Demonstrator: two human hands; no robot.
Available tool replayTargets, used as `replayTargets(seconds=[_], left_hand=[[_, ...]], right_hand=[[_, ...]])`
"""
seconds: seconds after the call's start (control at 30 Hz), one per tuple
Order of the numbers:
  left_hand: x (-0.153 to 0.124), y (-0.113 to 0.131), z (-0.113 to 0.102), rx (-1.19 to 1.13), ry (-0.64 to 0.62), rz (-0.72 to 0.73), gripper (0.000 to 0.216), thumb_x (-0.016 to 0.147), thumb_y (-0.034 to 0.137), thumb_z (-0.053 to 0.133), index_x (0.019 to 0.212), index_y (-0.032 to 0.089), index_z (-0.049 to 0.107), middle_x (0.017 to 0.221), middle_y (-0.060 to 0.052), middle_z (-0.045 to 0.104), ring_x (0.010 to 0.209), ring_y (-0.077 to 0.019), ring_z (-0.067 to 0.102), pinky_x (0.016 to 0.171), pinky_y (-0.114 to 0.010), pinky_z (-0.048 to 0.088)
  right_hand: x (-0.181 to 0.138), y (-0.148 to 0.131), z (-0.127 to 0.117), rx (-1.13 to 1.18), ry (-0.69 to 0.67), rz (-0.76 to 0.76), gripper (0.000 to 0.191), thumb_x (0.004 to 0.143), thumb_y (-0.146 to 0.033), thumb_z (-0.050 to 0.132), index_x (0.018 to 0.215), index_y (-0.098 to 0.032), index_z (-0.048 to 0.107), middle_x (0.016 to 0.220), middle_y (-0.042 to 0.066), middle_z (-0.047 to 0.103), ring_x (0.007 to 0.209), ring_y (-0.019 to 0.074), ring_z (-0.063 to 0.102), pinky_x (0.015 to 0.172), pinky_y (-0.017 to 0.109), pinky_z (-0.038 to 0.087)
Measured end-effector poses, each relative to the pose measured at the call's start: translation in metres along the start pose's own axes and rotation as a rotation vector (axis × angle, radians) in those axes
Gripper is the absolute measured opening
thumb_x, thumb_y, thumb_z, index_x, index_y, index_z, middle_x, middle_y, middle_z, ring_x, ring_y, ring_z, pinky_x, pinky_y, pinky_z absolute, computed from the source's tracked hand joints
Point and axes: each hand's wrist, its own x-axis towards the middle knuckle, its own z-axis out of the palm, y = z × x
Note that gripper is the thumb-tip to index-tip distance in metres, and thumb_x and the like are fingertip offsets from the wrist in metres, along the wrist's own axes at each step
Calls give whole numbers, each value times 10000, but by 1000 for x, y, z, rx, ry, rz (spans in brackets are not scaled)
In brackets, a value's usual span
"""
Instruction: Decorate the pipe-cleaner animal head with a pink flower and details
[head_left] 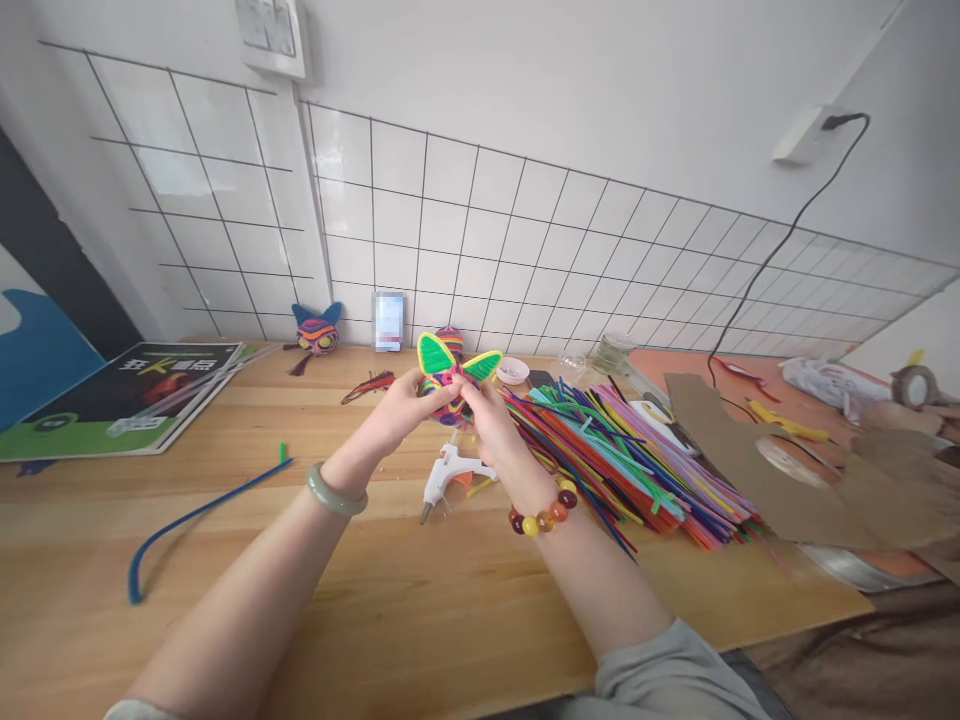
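White wall [525,80] with a black wire grid on it, light wood table [420,600] below. Both hands up at mid-table: left hand [401,410] (pale green bangle [335,497] on the wrist) and right hand [487,415] (beaded bracelet [544,518]) share a small multicolour figure [450,414] with yellow-edged green ears pointing up and outward. Fingers of both are clamped on it, thumbs close together on its front just below the ears; the other fingertips are mostly hidden, so can't tell their exact placement. Figure is held in front of a striped round piece [450,338] near the wall. White glue gun [450,470] lies just below the hands, nozzle toward the near edge. Big loose bundle of coloured pipe cleaners [622,455] right of the right hand, cardboard [720,450] beyond it. Small pink bowl [512,373] just behind the right hand. Along the wall, left of the hands: phone [388,322] upright with screen blurred, then a blue-eared figure [317,335]. Far left, magazine [120,395] flat; bent blue stem [191,513] nearer, small green piece [283,453] by its far end.
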Motion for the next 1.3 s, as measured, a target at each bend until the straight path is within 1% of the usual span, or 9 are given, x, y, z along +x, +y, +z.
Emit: replayTargets(seconds=[0.2, 0.3, 0.37, 0.57, 0.7, 0.83, 0.93, 1.17, 1.3], left_hand=[[1, 1, -5, 24, -14, 40, 418, 767, 426, 727, 1050, 132, 641, 988, -86, 690, 856, -194, 648, 790, -336, 526], [1, 3, -5, 28, 25, 12, 416, 743, 421, 743, 1025, 130, 649, 956, -80, 696, 825, -192, 646, 769, -333, 520], [1, 3, -4, 23, 49, -10, 412, 721, 418, 756, 998, 132, 652, 926, -73, 698, 804, -191, 644, 750, -329, 517], [1, 6, -3, 8, 57, -39, 391, 693, 368, 765, 979, 129, 646, 912, -68, 690, 790, -188, 641, 737, -325, 509], [-1, 6, -5, 14, 7, -45, 388, 721, 367, 746, 1012, 133, 641, 957, -78, 683, 844, -200, 640, 758, -333, 507], [-1, 6, -9, -6, -68, -51, 394, 767, 373, 708, 1071, 135, 632, 1021, -100, 678, 878, -210, 643, 765, -341, 511], [-1, 5, -10, -10, -82, -50, 407, 753, 355, 722, 1079, 129, 630, 1037, -107, 679, 890, -211, 644, 774, -341, 515], [1, 1, -9, 5, -25, -33, 385, 696, 311, 764, 1013, 117, 661, 929, -84, 695, 786, -184, 648, 716, -313, 527], [2, 0, -11, -51, -6, -111, 382, 692, 315, 778, 1000, 116, 670, 926, -91, 708, 770, -185, 663, 691, -301, 541]], right_hand=[[5, 0, -9, 95, -145, 83, 387, 700, -509, 735, 978, -255, 648, 1002, 14, 695, 846, 170, 626, 615, 256, 443], [6, -4, -12, 165, -199, 177, 402, 728, -536, 701, 1007, -250, 661, 968, 19, 708, 832, 174, 636, 643, 273, 452], [6, -6, -12, 168, -202, 201, 412, 742, -554, 679, 1021, -252, 663, 964, 19, 716, 844, 180, 642, 662, 283, 456], [4, -1, -9, 66, -204, 108, 403, 740, -524, 708, 1031, -247, 671, 1036, 33, 715, 897, 185, 643, 656, 270, 453], [4, 1, -8, 68, -192, 28, 380, 733, -456, 739, 1050, -257, 667, 1119, 28, 700, 977, 196, 639, 728, 292, 492], [3, -2, -6, 32, -151, -37, 329, 726, -426, 748, 998, -255, 679, 1063, 18, 712, 923, 189, 648, 734, 297, 506], [2, -4, -6, 10, -139, -69, 309, 717, -424, 751, 961, -248, 683, 1019, 17, 714, 894, 186, 645, 739, 307, 516], [8, 5, -10, -52, -121, -78, 320, 750, -465, 715, 993, -260, 671, 1079, 16, 697, 955, 187, 637, 758, 308, 515], [9, 2, -13, -91, -136, -4, 410, 761, -528, 688, 1077, -271, 643, 1100, 30, 695, 909, 188, 644, 692, 298, 507]])
